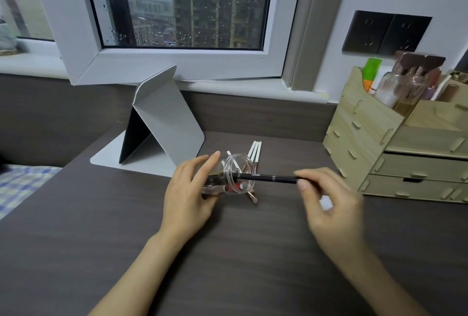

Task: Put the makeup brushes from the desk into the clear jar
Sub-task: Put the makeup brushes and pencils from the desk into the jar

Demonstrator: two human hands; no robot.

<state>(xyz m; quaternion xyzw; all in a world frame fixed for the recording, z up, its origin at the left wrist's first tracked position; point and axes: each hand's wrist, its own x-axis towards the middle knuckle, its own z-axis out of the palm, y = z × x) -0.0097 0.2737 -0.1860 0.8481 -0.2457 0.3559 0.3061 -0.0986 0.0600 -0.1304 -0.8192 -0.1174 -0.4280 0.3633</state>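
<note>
We feed a black brush (268, 178) head-first into the jar (229, 176), its handle pinched in our right hand (331, 201). The left hand (188, 196) closes its grip round the jar, tipped on its side with the mouth facing the right grip. Just beyond the jar, white brushes (254, 152) lie on the worktop (228, 252). Insertion looks under way; next, we judge, release the handle and reach past the jar for those.
</note>
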